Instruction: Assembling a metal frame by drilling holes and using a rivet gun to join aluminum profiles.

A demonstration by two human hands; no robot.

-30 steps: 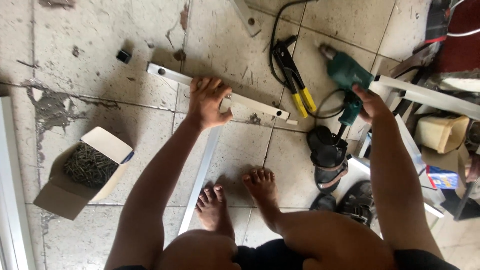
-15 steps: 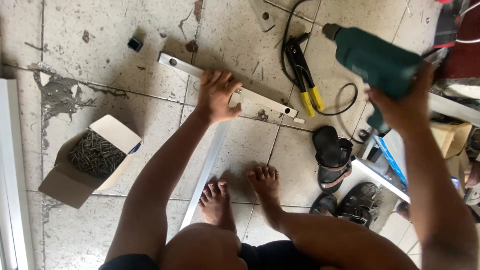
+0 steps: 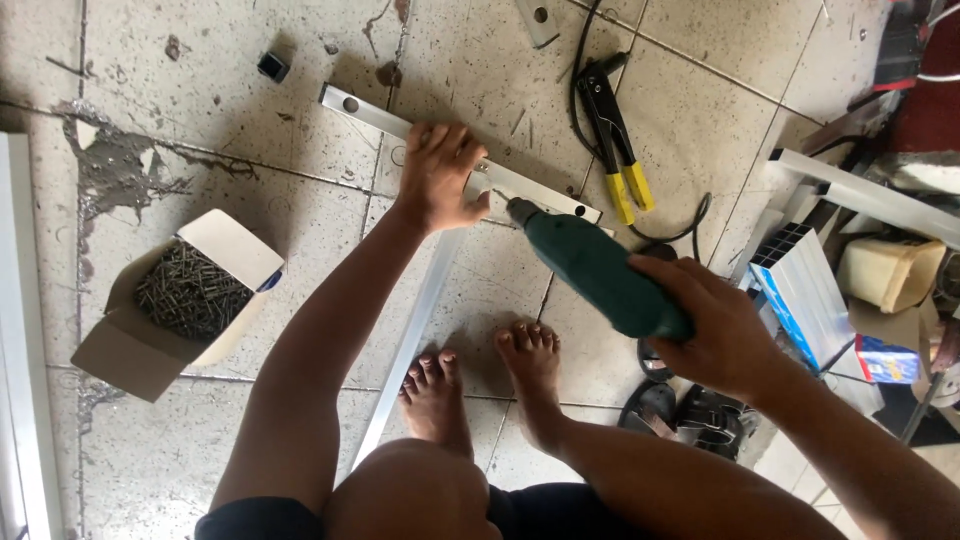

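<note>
My left hand presses down on a long aluminium bar that lies slantwise on the tiled floor, where a second aluminium strip meets it and runs back between my bare feet. My right hand grips a green electric drill. The drill's bit points up-left and its tip sits on the bar right beside my left thumb.
An open cardboard box of dark screws stands at the left. Yellow-handled riveting pliers and a black cable lie beyond the bar. Sandals, white profiles and boxes crowd the right side. A white frame edge runs along the far left.
My right hand lifted the green drill from the floor at the right and swung it left and down; its bit now rests on the bar by my left hand, which stayed in place.
</note>
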